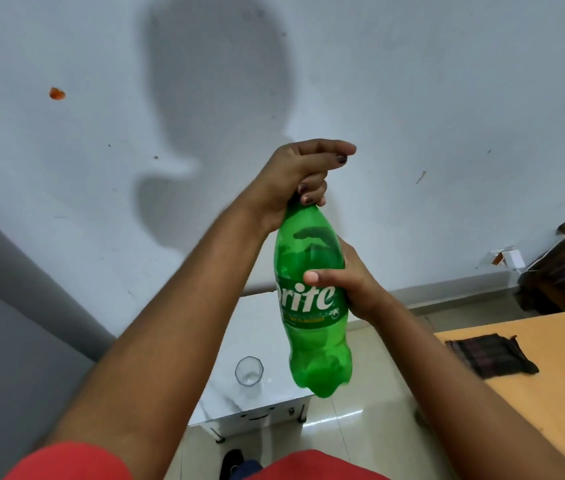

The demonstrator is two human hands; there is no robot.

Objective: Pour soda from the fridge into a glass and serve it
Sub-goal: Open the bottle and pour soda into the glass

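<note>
A person holds a green soda bottle up in the air, in the middle of the frame. The bottle stands almost straight up, a little tilted, with its bottom end toward the lower part of the frame. It has a green label with white letters.

The left hand sits on top of the bottle. Its grip is curled tight around the neck and the cap, so the cap is hidden. The right hand holds the middle of the bottle from the right side. Its grip is wrapped around the bottle, with the thumb lying across the label.

Below the bottle, a bit to the left, a clear glass stands upright on a small white surface. The glass looks empty. It is not touching the bottle.

In the lower right of the frame there is a tan wooden surface with a dark folded cloth lying on it. Behind everything is a pale wall with a big shadow in the upper middle.
</note>
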